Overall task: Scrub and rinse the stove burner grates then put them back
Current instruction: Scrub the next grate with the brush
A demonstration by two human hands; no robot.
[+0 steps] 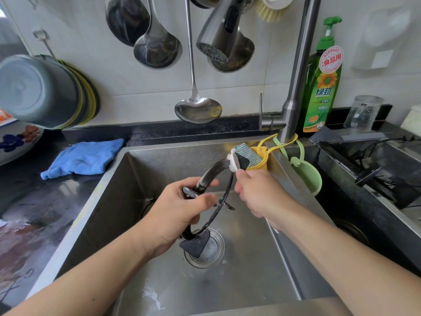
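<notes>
Two bare forearms reach over the steel sink (95, 215). Its floor is wet, with the drain (210, 252) near the middle and a patch of suds on the near floor.

Left hand (180, 210): grip closed round the black ring of a burner grate (218, 179), fingers curled over the rim, thumb on the far side. The grate is held tilted above the drain, clear of the sink floor; one of its flat feet hangs just over the drain. White soap streaks show on the ring.

Right hand (257, 192): grip closed on a brush (233, 163), whose white head touches the grate's top rim. The brush handle is mostly hidden by the hand.

Behind the brush, a yellow holder with a glittery scouring pad (247, 153) hangs from the base of the tap (296, 87); a green holder (307, 174) hangs beside it.

Left worktop (34, 190): wet, with a crumpled blue cloth (84, 158) by the sink edge.

Right of the sink: stove (376, 165), with black grate parts lying on it.

Far edge: green soap bottle (323, 87) beside the tap, a glass jar (364, 112) further right. Ladles (157, 46) hang on the tiled wall.
</notes>
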